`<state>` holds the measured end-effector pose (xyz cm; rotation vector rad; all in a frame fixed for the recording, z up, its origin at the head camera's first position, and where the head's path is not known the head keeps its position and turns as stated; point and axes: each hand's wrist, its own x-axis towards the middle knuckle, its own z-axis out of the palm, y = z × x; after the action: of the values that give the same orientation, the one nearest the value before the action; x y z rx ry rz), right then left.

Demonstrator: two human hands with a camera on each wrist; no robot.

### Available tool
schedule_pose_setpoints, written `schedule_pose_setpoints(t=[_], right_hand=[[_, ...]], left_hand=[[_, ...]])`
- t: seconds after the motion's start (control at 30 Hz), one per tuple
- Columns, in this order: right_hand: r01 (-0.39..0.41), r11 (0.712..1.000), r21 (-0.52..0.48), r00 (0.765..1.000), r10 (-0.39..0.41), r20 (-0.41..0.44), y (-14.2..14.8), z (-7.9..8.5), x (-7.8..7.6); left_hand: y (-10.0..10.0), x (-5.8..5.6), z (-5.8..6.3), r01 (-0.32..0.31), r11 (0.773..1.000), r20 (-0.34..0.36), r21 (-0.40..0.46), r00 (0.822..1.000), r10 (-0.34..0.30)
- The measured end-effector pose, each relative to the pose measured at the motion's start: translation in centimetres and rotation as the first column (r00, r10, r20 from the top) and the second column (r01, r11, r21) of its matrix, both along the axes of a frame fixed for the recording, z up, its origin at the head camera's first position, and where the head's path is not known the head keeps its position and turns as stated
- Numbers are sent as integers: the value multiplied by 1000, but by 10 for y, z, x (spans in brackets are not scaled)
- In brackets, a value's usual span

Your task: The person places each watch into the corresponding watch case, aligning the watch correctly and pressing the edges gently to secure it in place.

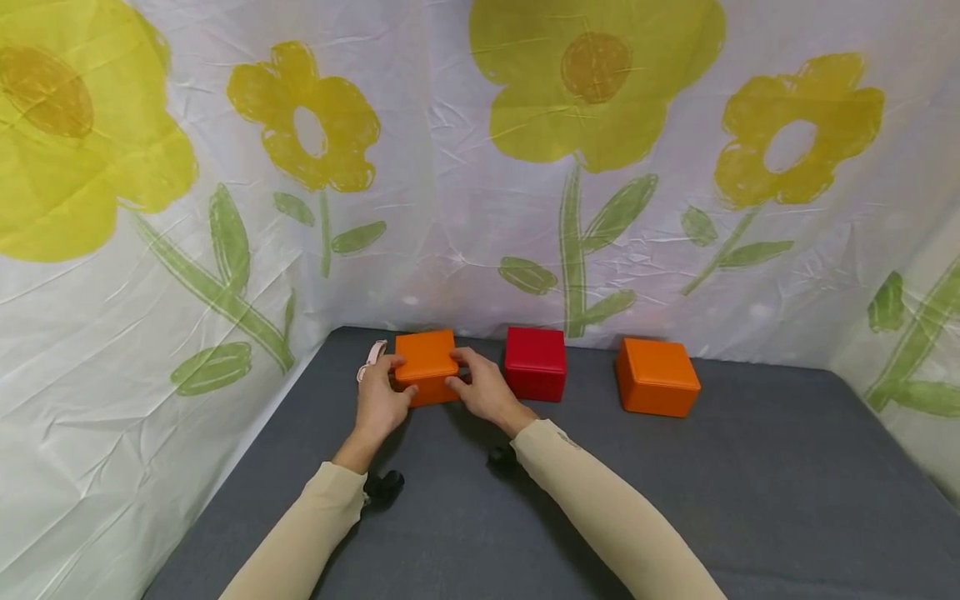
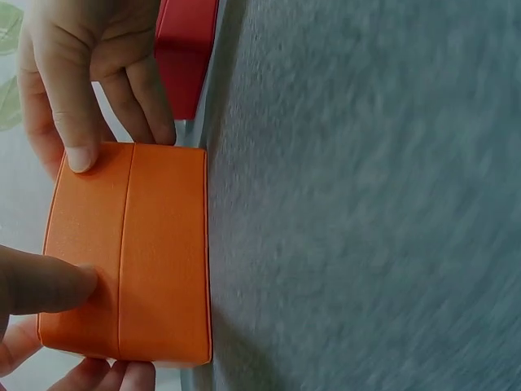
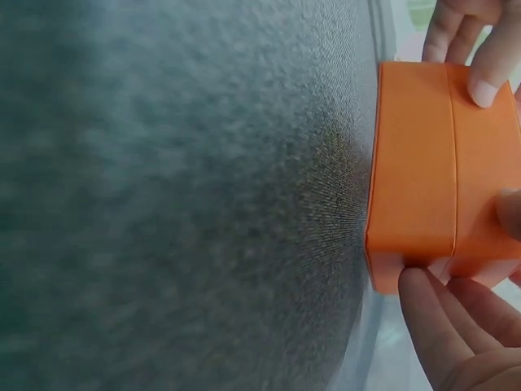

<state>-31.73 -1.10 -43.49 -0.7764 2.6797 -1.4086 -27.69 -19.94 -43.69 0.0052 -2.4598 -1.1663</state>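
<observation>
An orange lidded box (image 1: 426,353) stands at the back left of the dark grey table, its lid down. My left hand (image 1: 381,406) holds its left side, thumb on the front face and fingers along the side. On the opposite side my right hand (image 1: 486,392) grips it the same way. In the left wrist view, the seam between lid and base runs across the orange box (image 2: 163,252), one thumb pressing on the lid part. A pale pink strap-like thing (image 1: 377,350) lies just left of the box, partly hidden by my left hand.
A red box (image 1: 536,363) stands right of my right hand, and a second orange box (image 1: 657,377) farther right. Behind the grey table (image 1: 757,492) hangs a white cloth (image 1: 442,225) printed with yellow flowers. A black device (image 1: 385,487) sits at my left wrist.
</observation>
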Motion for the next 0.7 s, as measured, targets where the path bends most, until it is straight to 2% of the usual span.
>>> schedule_pose_setpoints(t=[0.17, 0.37, 0.57, 0.7], right_hand=[[12, 1000, 1, 1000, -12, -11, 8, 1, 8], [24, 999, -21, 999, -24, -24, 15, -2, 15], [31, 999, -17, 999, -32, -23, 21, -1, 22], [35, 999, -7, 999, -35, -11, 22, 1, 20]], left_hand=[[8, 8, 2, -2, 1000, 25, 3, 1000, 2], [17, 15, 1, 2, 1000, 18, 3, 1000, -2], [20, 17, -2, 26, 1000, -4, -1, 1000, -26], [18, 17, -3, 21, 999, 16, 28, 1000, -21]])
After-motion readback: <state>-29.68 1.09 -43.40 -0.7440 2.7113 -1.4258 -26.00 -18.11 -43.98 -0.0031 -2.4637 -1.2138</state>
